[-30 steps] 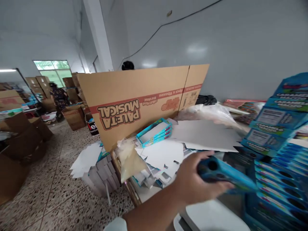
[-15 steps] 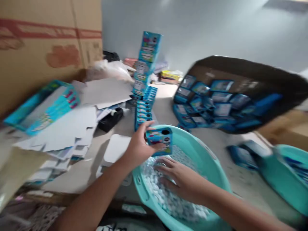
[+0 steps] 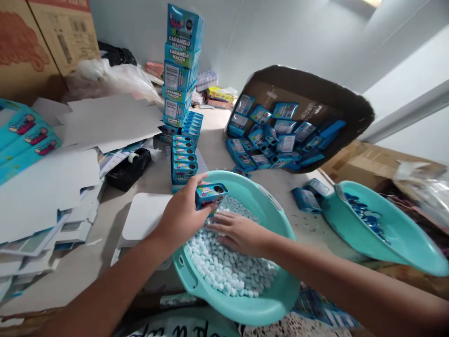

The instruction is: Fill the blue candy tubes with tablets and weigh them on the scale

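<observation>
My left hand (image 3: 182, 213) grips a small blue candy box (image 3: 210, 194) tilted over the far left rim of a turquoise basin (image 3: 280, 262). A round dark hole shows in the end of the box. White candies (image 3: 229, 271) cover the bottom of the basin. Among them, just below the box, rests my right hand (image 3: 242, 232), its fingers stretched out toward the left; the fingertips are partly hidden. Beyond the left hand stands a row of blue boxes (image 3: 184, 159) with holes in their ends, beside a tall stack of blue boxes (image 3: 177, 79).
A tilted cardboard box (image 3: 336, 100) full of blue packs stands behind the basin. At right, a second turquoise basin (image 3: 403, 234) holds blue discs. On the left lie white cardboard sheets (image 3: 115, 114), a black tape dispenser (image 3: 129, 171) and a white flat device (image 3: 145, 215).
The view has swung right and steadied. The box in my left hand has tipped, from its broad face showing to its holed end showing. My right hand remains in the candies, close to the box.
</observation>
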Available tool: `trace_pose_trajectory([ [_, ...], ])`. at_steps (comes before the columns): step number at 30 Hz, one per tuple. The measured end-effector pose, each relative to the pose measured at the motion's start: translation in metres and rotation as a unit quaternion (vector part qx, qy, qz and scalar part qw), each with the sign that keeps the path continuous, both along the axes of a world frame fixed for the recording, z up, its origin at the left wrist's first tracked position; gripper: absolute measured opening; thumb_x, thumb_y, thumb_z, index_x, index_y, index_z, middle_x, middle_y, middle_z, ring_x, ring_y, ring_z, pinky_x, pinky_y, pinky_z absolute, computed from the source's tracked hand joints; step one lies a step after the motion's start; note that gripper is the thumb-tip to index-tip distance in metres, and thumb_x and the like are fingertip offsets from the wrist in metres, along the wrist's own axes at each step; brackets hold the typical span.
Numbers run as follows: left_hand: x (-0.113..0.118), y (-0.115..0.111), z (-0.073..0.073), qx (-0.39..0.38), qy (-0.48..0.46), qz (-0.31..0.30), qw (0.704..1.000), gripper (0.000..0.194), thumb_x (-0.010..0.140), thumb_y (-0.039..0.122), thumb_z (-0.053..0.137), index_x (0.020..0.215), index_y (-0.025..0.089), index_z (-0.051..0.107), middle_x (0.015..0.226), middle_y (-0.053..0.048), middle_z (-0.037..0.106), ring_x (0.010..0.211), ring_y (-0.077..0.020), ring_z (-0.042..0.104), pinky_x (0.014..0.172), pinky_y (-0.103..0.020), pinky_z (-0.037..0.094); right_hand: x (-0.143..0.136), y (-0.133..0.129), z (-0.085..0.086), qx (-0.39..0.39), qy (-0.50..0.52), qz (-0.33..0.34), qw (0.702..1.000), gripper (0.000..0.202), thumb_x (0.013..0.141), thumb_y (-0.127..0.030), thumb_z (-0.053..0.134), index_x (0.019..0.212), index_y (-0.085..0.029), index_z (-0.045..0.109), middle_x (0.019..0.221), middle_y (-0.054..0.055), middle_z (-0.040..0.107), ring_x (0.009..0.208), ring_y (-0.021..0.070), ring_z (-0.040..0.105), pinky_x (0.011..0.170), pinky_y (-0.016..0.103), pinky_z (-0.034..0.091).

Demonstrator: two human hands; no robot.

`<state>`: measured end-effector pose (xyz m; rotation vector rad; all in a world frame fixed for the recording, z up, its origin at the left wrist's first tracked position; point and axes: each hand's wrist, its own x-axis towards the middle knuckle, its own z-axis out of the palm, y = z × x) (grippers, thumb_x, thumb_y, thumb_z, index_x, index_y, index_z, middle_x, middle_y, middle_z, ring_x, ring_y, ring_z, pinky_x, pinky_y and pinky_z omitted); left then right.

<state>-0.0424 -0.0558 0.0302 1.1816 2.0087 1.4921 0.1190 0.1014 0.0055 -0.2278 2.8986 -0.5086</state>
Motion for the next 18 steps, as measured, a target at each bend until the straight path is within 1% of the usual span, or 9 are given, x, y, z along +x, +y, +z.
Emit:
trace_pose_trajectory([
  [2, 0.001, -0.002, -0.001, 0.014, 0.016, 0.003, 1.0, 0.056, 0.087, 0.02, 0.074, 0.138, 0.024, 0.053, 0.132, -0.01, 0.068, 0.122, -0.0293, 0.067, 0.099, -0.044, 0.058, 0.005, 0.006, 0.002, 0.003, 0.01, -0.036, 0.999, 0.043, 0.106, -0.033, 0.041, 0.141, -0.021, 0.063, 0.142, 0.017, 0.062, 0.137, 0.0302, 0.054, 0.115, 0.057, 0.043],
  [3, 0.001, -0.003, -0.002, 0.02, 0.02, 0.009, 1.0, 0.054, 0.088, 0.021, 0.074, 0.138, 0.025, 0.053, 0.133, -0.01, 0.068, 0.122, -0.0288, 0.067, 0.097, -0.042, 0.059, 0.007, 0.002, 0.004, -0.007, 0.014, -0.059, 0.998, 0.044, 0.106, -0.035, 0.04, 0.142, -0.021, 0.062, 0.145, 0.018, 0.059, 0.138, 0.0311, 0.054, 0.114, 0.058, 0.044],
  [6, 0.0, -0.005, -0.005, 0.03, 0.03, 0.025, 0.999, 0.05, 0.09, 0.024, 0.073, 0.136, 0.026, 0.054, 0.134, -0.008, 0.068, 0.117, -0.0269, 0.069, 0.088, -0.036, 0.061, 0.014, -0.033, 0.01, -0.072, 0.004, -0.127, 0.989, 0.057, 0.107, -0.047, 0.036, 0.156, -0.017, 0.045, 0.158, 0.021, 0.045, 0.145, 0.0325, 0.046, 0.115, 0.056, 0.045],
  [8, 0.0, -0.006, -0.006, 0.027, 0.044, 0.022, 0.998, 0.049, 0.091, 0.024, 0.073, 0.136, 0.026, 0.054, 0.134, -0.007, 0.068, 0.116, -0.0262, 0.07, 0.086, -0.034, 0.061, 0.015, -0.06, 0.012, -0.096, -0.032, -0.13, 0.986, 0.068, 0.107, -0.054, 0.034, 0.161, -0.012, 0.035, 0.165, 0.022, 0.034, 0.153, 0.0335, 0.033, 0.121, 0.058, 0.036],
  [10, 0.0, -0.007, -0.006, 0.019, 0.066, 0.008, 0.998, 0.049, 0.091, 0.022, 0.073, 0.136, 0.025, 0.054, 0.134, -0.007, 0.068, 0.117, -0.0257, 0.069, 0.089, -0.035, 0.06, 0.012, -0.075, 0.009, -0.079, -0.064, -0.112, 0.988, 0.073, 0.106, -0.056, 0.033, 0.161, -0.007, 0.033, 0.166, 0.023, 0.029, 0.156, 0.0357, 0.024, 0.125, 0.062, 0.026],
  [12, 0.0, -0.007, -0.006, 0.013, 0.086, -0.006, 0.996, 0.048, 0.091, 0.02, 0.073, 0.135, 0.025, 0.054, 0.134, -0.007, 0.068, 0.116, -0.0252, 0.069, 0.093, -0.036, 0.06, 0.007, -0.074, 0.001, -0.038, -0.065, -0.104, 0.992, 0.069, 0.107, -0.051, 0.033, 0.158, -0.004, 0.036, 0.165, 0.024, 0.033, 0.156, 0.0374, 0.026, 0.125, 0.065, 0.024],
  [15, 0.0, -0.008, -0.006, 0.018, 0.104, -0.019, 0.994, 0.047, 0.091, 0.018, 0.073, 0.134, 0.024, 0.054, 0.133, -0.007, 0.068, 0.116, -0.0248, 0.069, 0.095, -0.036, 0.059, -0.001, -0.051, -0.012, 0.016, -0.006, -0.109, 0.994, 0.055, 0.106, -0.035, 0.032, 0.149, -0.005, 0.05, 0.154, 0.024, 0.049, 0.148, 0.0357, 0.04, 0.123, 0.062, 0.031],
  [17, -0.001, -0.009, -0.007, 0.024, 0.11, -0.029, 0.993, 0.05, 0.09, 0.016, 0.072, 0.135, 0.023, 0.053, 0.133, -0.008, 0.068, 0.117, -0.0248, 0.069, 0.095, -0.035, 0.059, -0.004, -0.03, -0.015, 0.022, 0.034, -0.104, 0.994, 0.047, 0.103, -0.029, 0.034, 0.137, -0.01, 0.062, 0.141, 0.021, 0.061, 0.141, 0.0341, 0.05, 0.122, 0.061, 0.033],
  [18, -0.001, -0.009, -0.007, 0.027, 0.111, -0.034, 0.993, 0.051, 0.09, 0.015, 0.072, 0.137, 0.023, 0.052, 0.134, -0.008, 0.068, 0.117, -0.0248, 0.069, 0.094, -0.035, 0.06, -0.005, -0.02, -0.015, 0.005, 0.049, -0.107, 0.993, 0.043, 0.102, -0.028, 0.035, 0.129, -0.014, 0.066, 0.133, 0.019, 0.066, 0.134, 0.0328, 0.055, 0.121, 0.06, 0.035],
])
